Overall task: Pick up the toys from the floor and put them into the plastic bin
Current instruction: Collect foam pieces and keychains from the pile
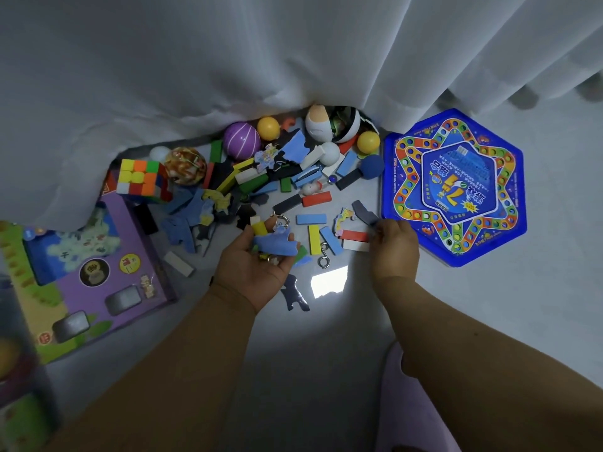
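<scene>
I see left hand (257, 256) cupping blue puzzle pieces (275, 244); right hand (393, 238) pinching dark piece (365, 212) beside hexagonal game board (456, 187). Most toys left on floor (310, 353); bin unclear.

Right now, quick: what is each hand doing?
Left hand: palm up, holding a blue puzzle piece and a yellow block.
Right hand: pinching a dark puzzle piece.

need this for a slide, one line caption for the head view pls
Left hand cupping collected toy pieces while right hand pinches a puzzle piece from scattered toys.
</scene>
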A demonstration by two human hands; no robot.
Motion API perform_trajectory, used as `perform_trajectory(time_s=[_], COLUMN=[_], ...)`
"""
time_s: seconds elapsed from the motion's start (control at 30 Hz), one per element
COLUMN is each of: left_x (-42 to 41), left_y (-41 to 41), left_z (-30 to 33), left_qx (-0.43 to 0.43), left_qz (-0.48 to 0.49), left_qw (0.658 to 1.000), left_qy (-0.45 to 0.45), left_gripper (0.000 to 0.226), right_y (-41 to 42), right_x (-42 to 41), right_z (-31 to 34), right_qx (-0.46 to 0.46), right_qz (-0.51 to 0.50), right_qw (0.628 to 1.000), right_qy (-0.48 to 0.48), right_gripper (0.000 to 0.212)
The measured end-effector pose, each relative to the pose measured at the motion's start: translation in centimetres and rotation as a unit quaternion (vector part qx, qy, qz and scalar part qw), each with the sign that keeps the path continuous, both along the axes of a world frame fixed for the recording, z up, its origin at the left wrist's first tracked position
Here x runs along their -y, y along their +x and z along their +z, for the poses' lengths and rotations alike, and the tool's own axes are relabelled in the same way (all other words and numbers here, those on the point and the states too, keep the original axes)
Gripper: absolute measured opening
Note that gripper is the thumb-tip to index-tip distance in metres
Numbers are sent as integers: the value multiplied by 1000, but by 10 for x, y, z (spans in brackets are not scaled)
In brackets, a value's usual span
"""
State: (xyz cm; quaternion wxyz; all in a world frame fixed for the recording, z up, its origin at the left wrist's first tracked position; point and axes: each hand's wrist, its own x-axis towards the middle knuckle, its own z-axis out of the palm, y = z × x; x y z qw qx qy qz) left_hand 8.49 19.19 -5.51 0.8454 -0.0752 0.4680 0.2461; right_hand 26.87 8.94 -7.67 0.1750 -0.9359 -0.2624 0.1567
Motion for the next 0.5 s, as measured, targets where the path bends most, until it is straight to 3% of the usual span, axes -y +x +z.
perform_trajectory(time_s=[0.13,0.27,0.33,0.4,0.5], left_x=[-1,-2,-4,-5,-8], left_y=[3,5,3,3,3], left_z=[0,2,6,9,10], left_qx=[-6,14,26,18,-13], left_qz=[3,0,-24,-29,-2], left_qw=[1000,1000,999,998,999], left_qy=[-6,25,41,46,37], left_gripper=[44,41,43,46,54], right_y=[-24,-75,-87,-88,-69], right_x=[-13,-39,-45,-44,-41], right_z=[12,29,34,34,30], right_qx=[-1,-12,-8,3,57], right_qz=[12,258,328,328,160], right_qw=[989,931,903,892,950], right_qy=[144,257,278,310,261], right_gripper=[17,21,23,25,37])
